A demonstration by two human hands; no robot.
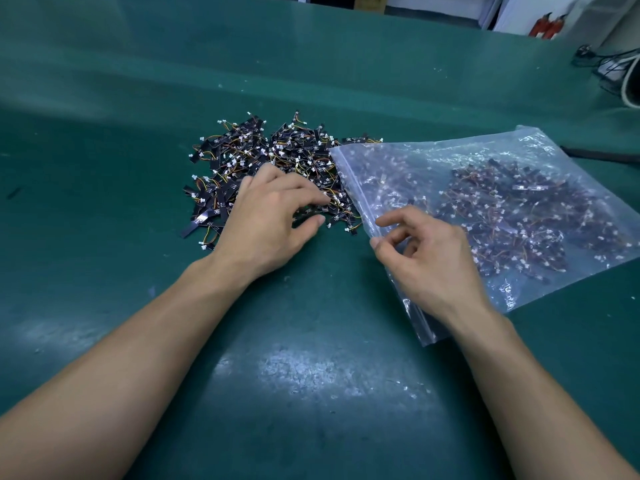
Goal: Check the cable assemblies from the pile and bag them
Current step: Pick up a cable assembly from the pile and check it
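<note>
Hundreds of small cable assemblies (249, 157) are lying in a loose pile on the green bench mat (311, 375), at about eleven o'clock from you. Your left hand (273, 220) is reaching over the pile's near right part, fingers bent with their tips down among the wires and the thumb standing apart. You cannot tell whether it is gripping one. Your right hand (429, 258) is pinching the open edge of the clear zip bag (485, 161) between thumb and a curled finger, the index finger sticking out above. The bag is lying flat at two o'clock, touching the pile and already holding many assemblies. Two red fire extinguishers (549, 26) are standing beyond the bench at one o'clock.
</note>
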